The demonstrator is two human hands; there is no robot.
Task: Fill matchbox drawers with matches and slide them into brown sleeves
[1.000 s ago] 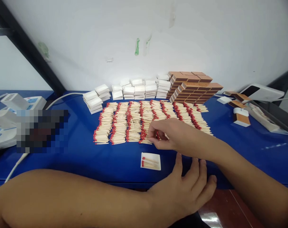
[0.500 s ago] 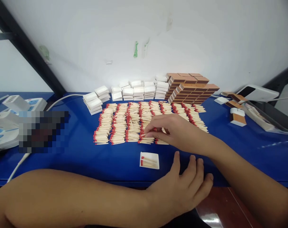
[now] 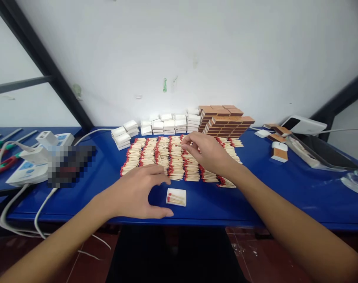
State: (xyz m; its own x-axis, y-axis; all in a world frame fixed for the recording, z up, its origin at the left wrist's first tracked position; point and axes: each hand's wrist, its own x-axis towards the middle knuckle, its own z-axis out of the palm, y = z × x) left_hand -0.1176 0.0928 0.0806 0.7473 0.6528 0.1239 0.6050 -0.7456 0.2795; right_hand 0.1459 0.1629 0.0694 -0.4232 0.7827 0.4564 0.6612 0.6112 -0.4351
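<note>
My right hand (image 3: 207, 151) is over the rows of red-headed matches (image 3: 176, 159), with thumb and index finger pinched together on matches among the middle rows. How many it grips is hidden by the fingers. Just left of a small white matchbox tray (image 3: 180, 192), my left hand (image 3: 140, 192) is open, thumb and fingers spread in a curve toward the tray without touching it. Several matches (image 3: 176, 199) lie inside the tray, their red heads pointing left. The tray rests on the blue table, in front of the match rows.
Stacked white trays (image 3: 163, 124) and brown matchbox sleeves (image 3: 226, 120) line the wall behind the matches. At left are a power strip (image 3: 31, 169) with cables, a blurred dark object (image 3: 74, 165) and red-green handled tools (image 3: 4, 157). Loose matchboxes (image 3: 279, 153) and a white device (image 3: 305, 124) sit right.
My left hand has swung from the tray's right to its left, its fingers now curved around that side. My right hand has moved farther back over the matches. The view has shifted.
</note>
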